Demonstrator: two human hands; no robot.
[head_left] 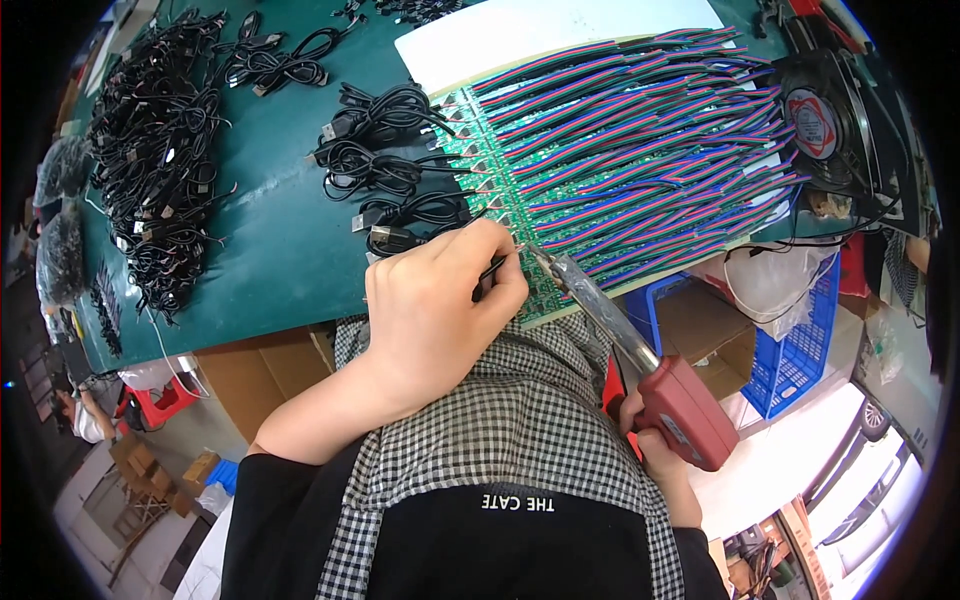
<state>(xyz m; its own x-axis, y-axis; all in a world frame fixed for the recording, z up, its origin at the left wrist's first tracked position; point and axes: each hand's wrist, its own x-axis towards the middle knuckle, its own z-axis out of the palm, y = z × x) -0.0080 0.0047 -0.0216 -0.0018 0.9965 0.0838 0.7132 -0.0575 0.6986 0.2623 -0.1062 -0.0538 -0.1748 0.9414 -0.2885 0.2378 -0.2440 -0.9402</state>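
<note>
A panel of green circuit boards [490, 155] lies at the table's near edge, with rows of red, blue, green and black wires [640, 130] running off to its right. My left hand [440, 305] is closed over the panel's lower left edge and pinches a black cable [487, 272] between thumb and fingers. In my right hand [658, 448], low on the right, is a soldering iron [690, 415] with a dark red handle. Its metal shaft slants up and left. The tip is at the panel beside my left fingertips; whether it touches cannot be made out.
Coiled black USB cables [385, 170] lie left of the panel. A large heap of cables [160, 150] covers the table's [270, 200] far left. A small black fan [815, 125] stands at the right. Below the edge are a blue crate [795, 340] and a cardboard box [265, 370].
</note>
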